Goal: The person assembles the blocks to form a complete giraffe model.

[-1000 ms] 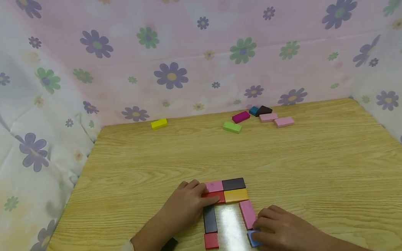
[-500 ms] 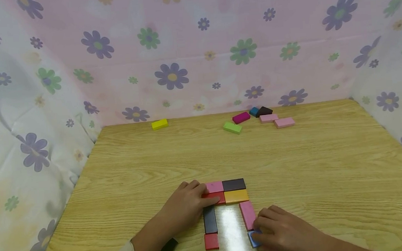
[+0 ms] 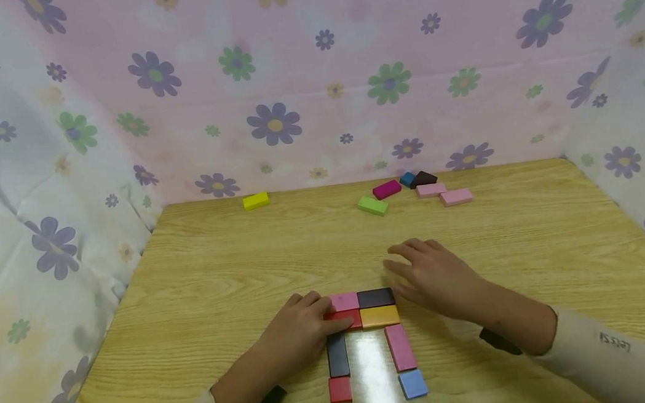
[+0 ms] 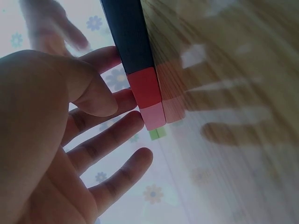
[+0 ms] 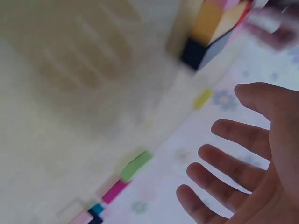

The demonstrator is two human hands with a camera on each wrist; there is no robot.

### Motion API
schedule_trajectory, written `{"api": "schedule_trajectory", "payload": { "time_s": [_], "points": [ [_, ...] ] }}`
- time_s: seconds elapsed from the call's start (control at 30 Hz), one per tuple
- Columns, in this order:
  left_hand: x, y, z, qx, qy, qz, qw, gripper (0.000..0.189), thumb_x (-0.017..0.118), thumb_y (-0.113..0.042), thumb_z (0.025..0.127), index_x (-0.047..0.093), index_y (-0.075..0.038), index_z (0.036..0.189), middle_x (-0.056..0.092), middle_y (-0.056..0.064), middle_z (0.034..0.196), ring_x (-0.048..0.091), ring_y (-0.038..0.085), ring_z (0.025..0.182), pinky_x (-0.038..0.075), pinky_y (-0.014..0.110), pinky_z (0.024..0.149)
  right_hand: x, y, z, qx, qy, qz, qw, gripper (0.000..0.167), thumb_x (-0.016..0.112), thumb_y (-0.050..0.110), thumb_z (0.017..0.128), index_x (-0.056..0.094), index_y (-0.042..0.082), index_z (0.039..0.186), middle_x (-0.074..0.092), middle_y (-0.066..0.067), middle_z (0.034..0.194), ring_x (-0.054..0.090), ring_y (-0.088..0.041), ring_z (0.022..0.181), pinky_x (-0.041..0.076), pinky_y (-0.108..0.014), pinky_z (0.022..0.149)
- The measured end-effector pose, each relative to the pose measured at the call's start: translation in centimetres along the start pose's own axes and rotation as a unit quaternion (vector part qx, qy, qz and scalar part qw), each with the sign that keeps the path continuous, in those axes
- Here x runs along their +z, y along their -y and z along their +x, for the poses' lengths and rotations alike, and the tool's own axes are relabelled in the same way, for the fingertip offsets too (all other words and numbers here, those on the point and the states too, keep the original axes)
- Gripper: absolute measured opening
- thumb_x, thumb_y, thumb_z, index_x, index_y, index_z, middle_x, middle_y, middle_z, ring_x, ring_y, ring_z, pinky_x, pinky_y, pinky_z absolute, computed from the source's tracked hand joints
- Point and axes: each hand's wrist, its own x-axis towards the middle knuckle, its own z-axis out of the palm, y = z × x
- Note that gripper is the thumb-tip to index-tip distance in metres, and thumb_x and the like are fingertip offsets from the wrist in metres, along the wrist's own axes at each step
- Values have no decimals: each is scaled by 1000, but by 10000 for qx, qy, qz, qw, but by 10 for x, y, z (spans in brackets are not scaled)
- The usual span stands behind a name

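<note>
My left hand (image 3: 299, 326) rests at the left end of two stacked rows, touching a pink block (image 3: 344, 301) and a red block (image 3: 357, 316). In the left wrist view its fingers stand extended against the block ends. A black block (image 3: 376, 297) and an orange block (image 3: 380, 317) complete the rows on the right. Below them run two columns: a black block (image 3: 338, 356) over a red square (image 3: 341, 389), and a slightly slanted pink block (image 3: 400, 348) over a blue square (image 3: 413, 384). My right hand (image 3: 438, 277) hovers beside the black block's right end, fingers spread, holding nothing.
Along the table's (image 3: 220, 251) back edge lie a yellow block (image 3: 256, 200), a lime green block (image 3: 373, 206), a magenta block (image 3: 387, 189), a teal block (image 3: 407, 179), a dark block (image 3: 424, 178) and two pink blocks (image 3: 456, 197). Flowered cloth (image 3: 303, 73) hangs behind and at both sides.
My right hand has left the blue square and moved up and away, past the rows' right end. The blue square now shows whole. The left hand stays in place.
</note>
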Motion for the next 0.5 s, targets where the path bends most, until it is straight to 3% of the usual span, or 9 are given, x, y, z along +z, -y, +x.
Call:
{"api": "schedule_trajectory", "payload": {
  "time_s": [0.2,0.33,0.5],
  "points": [
    [-1,1,2,67,-61,-20,10000,36,68,-18,92,70,-41,120,63,-3,102,57,15,95,48,32,78,13,-36,29,620,618,12,9962,52,71,30,92,59,5,136,57,-21,138,55,-40,125,50,-56,95],
    [0,0,2,84,-94,-3,9999,35,69,-19,92,70,-40,120,63,-3,102,58,15,96,48,32,78,21,-52,46,839,908,360,9917,56,65,26,97,49,0,144,49,-25,145,51,-43,131,47,-59,99],
    [-1,-1,0,46,30,54,10000,36,68,-20,92,69,-41,122,63,-3,104,58,14,98,49,32,80,32,-64,66,1272,1473,1122,9744,62,56,25,101,35,-1,152,33,-28,157,39,-47,141,39,-61,108]
  ]
}}
